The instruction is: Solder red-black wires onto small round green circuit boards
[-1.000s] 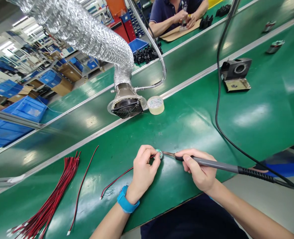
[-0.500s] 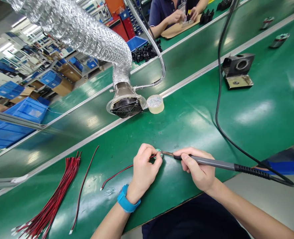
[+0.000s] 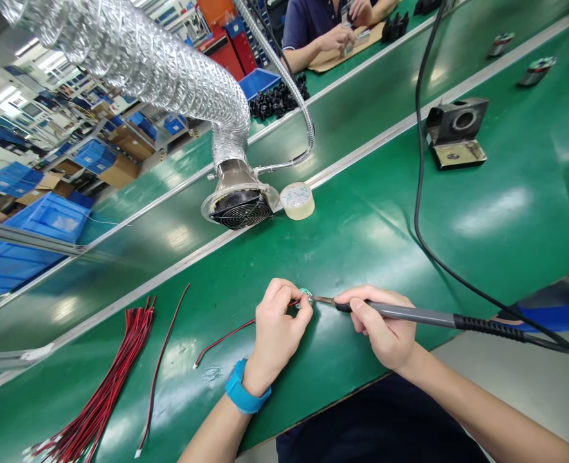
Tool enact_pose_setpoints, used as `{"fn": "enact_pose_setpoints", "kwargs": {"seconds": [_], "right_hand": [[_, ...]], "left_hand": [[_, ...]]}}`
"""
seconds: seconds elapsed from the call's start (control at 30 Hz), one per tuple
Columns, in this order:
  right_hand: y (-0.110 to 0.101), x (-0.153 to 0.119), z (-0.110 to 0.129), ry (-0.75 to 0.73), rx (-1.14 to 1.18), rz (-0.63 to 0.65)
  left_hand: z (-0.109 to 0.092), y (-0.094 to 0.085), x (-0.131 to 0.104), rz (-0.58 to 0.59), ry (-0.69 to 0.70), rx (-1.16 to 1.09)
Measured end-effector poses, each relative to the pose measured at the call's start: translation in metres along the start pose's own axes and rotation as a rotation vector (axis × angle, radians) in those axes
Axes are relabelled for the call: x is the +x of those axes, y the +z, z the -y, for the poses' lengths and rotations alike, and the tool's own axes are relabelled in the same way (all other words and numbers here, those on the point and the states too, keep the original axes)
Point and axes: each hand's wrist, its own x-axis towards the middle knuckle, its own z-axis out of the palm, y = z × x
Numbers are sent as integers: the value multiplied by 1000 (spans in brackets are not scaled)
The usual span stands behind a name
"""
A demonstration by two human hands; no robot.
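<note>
My left hand [image 3: 281, 315], with a blue band at the wrist, pinches the end of a red-and-black wire [image 3: 226, 337] against a small green circuit board [image 3: 305, 297]. The wire trails left across the bench to a white connector. In my right hand [image 3: 380, 325] is a grey soldering iron [image 3: 416, 314], held like a pen. Its tip meets the edge of the board or stops just short; I cannot tell which. My left fingers partly hide the board. To the left lie a single wire [image 3: 161, 363] and a bundle of red-and-black wires [image 3: 113, 379].
A fume duct with a fan [image 3: 243, 209] stands beyond my hands, beside a tape roll [image 3: 298, 200]. The iron's black cable [image 3: 419, 218] crosses the bench on the right, near a soldering-iron stand [image 3: 458, 135]. A motor-like cylinder [image 3: 537, 71] lies farther right. Across the bench, a person's hands [image 3: 339, 38] work.
The view has shifted slightly. My hands keep nearly the same pose, with the iron's tip still at the board. Across the bench, one of the other person's hands has risen.
</note>
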Motion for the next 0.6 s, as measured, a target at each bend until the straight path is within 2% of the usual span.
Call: {"fn": "enact_pose_setpoints", "kwargs": {"seconds": [0.23, 0.6], "right_hand": [[-1, -2, -3, 22, 26, -27], [2, -1, -1, -48, -2, -60]], "left_hand": [[2, -1, 0, 11, -2, 1], [5, -5, 3, 45, 7, -9]]}}
